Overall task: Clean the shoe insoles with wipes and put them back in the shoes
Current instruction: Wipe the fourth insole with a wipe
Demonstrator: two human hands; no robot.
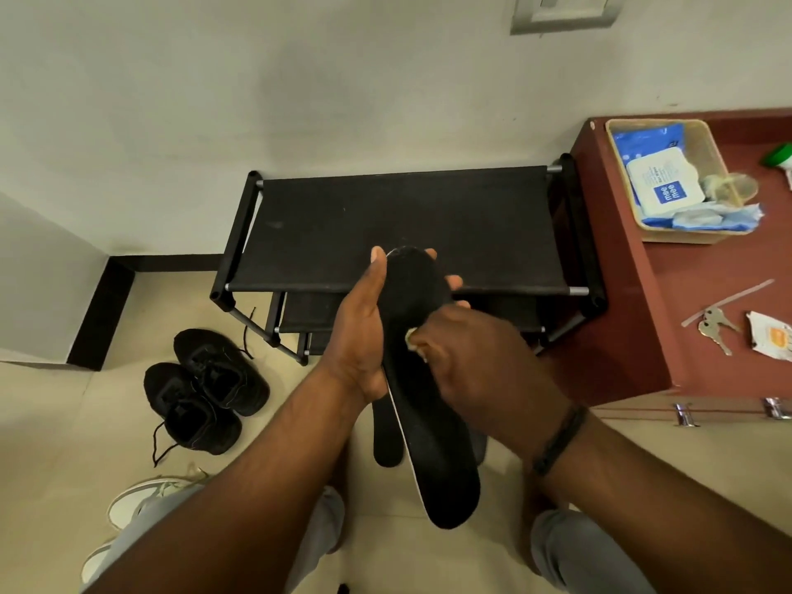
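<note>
Two hands work on two black insoles above the floor.

The left hand (364, 332) grips both insoles (433, 426), stacked, its fingers curled round the far end. The right hand (467, 358) pinches one pale wipe (412, 338) against the top insole. Two black shoes (201, 388) lie on the floor at left, near a rack (403, 225). One wipes pack (664, 182) sits in a basket (709, 152) on the table (703, 293) at right, near two keys (715, 327).
</note>
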